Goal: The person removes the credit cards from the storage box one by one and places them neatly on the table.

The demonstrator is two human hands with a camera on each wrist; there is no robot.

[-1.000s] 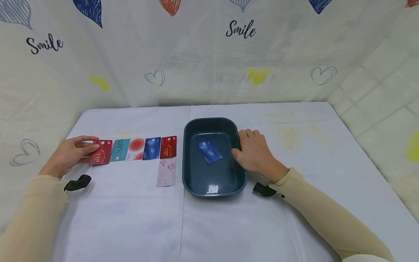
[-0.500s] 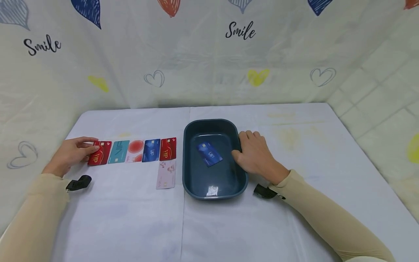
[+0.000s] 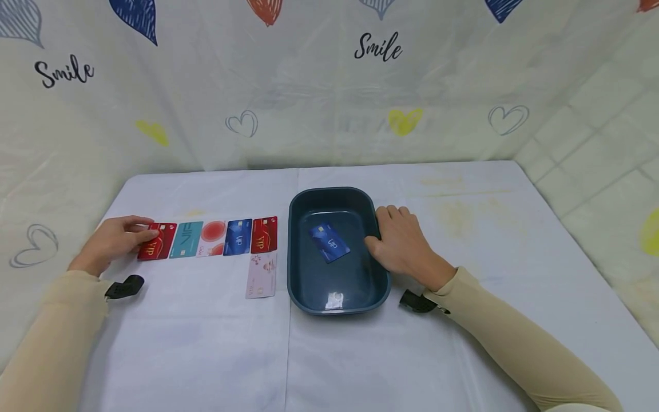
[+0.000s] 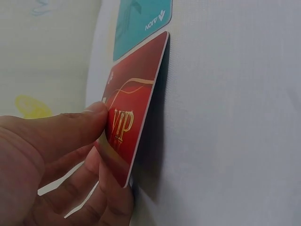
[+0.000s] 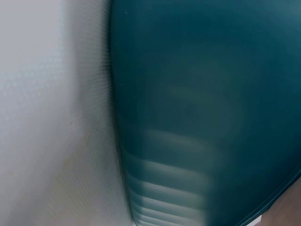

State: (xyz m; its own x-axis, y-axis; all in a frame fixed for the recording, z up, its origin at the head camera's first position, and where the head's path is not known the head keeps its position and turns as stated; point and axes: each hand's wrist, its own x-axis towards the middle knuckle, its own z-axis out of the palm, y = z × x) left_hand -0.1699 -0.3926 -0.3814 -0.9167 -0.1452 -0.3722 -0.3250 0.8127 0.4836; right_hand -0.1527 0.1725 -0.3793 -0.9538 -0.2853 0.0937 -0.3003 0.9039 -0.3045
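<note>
My left hand (image 3: 110, 243) pinches a red VIP card (image 3: 159, 243) at the left end of a row of cards. In the left wrist view the thumb lies on this card's face, other fingers are behind it, and its near edge stands off the cloth (image 4: 225, 113). Beside it lie a teal card (image 3: 186, 239), a white card with red circles (image 3: 211, 231), a blue card (image 3: 238, 236) and another red VIP card (image 3: 264, 234). My right hand (image 3: 407, 246) grips the right rim of a dark teal tub (image 3: 294, 274), which holds a blue VIP card (image 3: 330, 242).
A pale pink card (image 3: 261, 276) lies below the row's right end, left of the tub. White cloth covers the table (image 3: 206, 343). A printed curtain (image 3: 319, 86) hangs behind the table's far edge. Sleeves and dark wrist bands are on both arms.
The red card in my left hand has shifted very slightly at the row's left end, still pinched. My right hand keeps its grip on the tub, with no clear movement.
</note>
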